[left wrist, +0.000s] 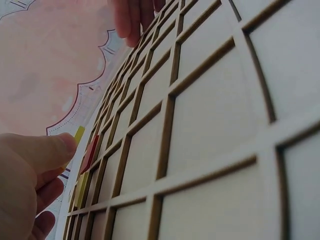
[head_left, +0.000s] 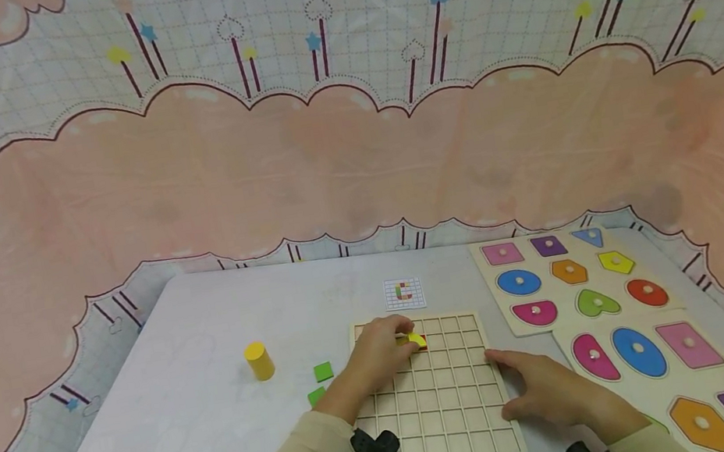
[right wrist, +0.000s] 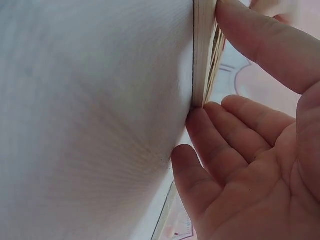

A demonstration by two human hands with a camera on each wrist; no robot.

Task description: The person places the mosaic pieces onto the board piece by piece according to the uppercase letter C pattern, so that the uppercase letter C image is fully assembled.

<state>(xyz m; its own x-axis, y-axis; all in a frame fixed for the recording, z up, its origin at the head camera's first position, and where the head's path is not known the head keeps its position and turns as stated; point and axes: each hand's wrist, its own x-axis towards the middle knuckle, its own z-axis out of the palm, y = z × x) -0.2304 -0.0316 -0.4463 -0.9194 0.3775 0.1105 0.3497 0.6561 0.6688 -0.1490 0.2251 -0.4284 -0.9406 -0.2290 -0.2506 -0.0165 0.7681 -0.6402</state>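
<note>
A pale wooden grid board [head_left: 466, 421] lies flat on the white table. Over its far left part, my left hand [head_left: 376, 352] pinches a yellow square tile [left wrist: 79, 134] between thumb and fingers. Just beside that tile, a red tile [left wrist: 90, 154] and another yellow tile [left wrist: 81, 190] sit in cells of the grid, seen in the left wrist view. My right hand [head_left: 553, 387] is at the board's right side. Its thumb and fingertips touch the edge, with the fingers loosely extended in the right wrist view.
Green square tiles [head_left: 323, 372] lie left of the board, near an upright yellow cylinder [head_left: 259, 362]. A small pattern card [head_left: 404, 293] is behind the board. At the right lie two shape puzzle boards, a far one [head_left: 543, 294] and a near one [head_left: 653, 401].
</note>
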